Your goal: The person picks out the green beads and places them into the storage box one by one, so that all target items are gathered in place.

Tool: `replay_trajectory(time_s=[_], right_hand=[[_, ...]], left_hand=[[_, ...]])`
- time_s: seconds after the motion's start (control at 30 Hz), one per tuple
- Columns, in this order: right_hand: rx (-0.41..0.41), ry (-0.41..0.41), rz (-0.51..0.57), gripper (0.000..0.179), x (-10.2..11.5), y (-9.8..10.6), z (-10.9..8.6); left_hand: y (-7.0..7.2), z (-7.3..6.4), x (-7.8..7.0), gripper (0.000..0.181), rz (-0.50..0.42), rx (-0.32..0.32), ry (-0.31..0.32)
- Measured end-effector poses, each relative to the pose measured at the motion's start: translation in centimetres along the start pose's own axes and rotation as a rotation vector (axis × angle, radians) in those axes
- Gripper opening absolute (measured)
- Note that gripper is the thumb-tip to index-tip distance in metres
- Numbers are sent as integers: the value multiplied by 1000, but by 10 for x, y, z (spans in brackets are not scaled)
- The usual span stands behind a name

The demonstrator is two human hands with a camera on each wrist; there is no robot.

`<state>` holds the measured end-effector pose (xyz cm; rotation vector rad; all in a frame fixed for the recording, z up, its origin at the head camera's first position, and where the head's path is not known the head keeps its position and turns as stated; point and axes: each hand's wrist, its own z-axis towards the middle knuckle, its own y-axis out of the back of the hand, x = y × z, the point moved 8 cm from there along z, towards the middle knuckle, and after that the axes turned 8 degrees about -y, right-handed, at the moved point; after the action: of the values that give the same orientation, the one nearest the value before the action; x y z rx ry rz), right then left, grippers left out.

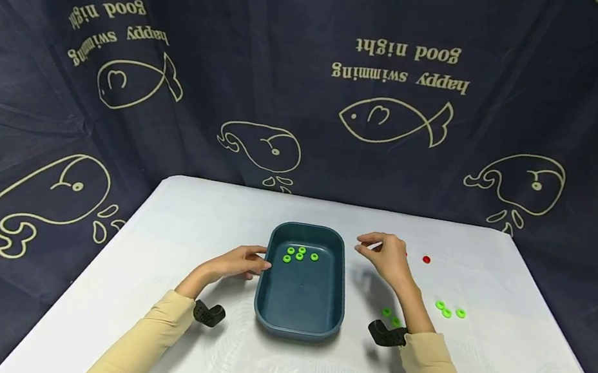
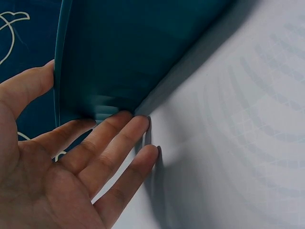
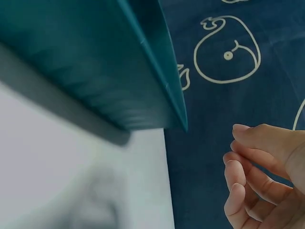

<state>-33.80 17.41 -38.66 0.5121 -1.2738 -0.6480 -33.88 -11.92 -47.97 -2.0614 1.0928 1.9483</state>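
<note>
A dark teal rectangular box [image 1: 301, 298] stands on the white table, with several small bright green rings [image 1: 299, 256] lying near its far end. My left hand [image 1: 236, 263] holds the box's left wall, thumb at the rim and fingers against the outer side; in the left wrist view the fingers [image 2: 109, 143] are nearly straight. To the right of the box's far end, my right hand [image 1: 390, 256] hovers apart from it. Its thumb and index fingertips are close together, and nothing shows between them in the right wrist view, where the other fingers [image 3: 238, 191] are bent.
Right of the box lie more green rings [image 1: 446, 313], some partly behind the right wrist, and small red pieces [image 1: 426, 259] lie farther back. A dark blue curtain [image 1: 315, 85] with fish and whale drawings hangs behind the white table [image 1: 201, 210].
</note>
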Motion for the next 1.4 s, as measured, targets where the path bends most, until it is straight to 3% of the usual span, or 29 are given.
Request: replay_trajectory(time_s=[0.5, 1.4], right_hand=[[-12, -51, -19, 17, -39, 8, -26], [100, -124, -40, 13, -94, -1, -83]], left_hand=[[0, 0, 0, 66, 5, 0, -7], [0, 1, -2, 67, -5, 2, -9]])
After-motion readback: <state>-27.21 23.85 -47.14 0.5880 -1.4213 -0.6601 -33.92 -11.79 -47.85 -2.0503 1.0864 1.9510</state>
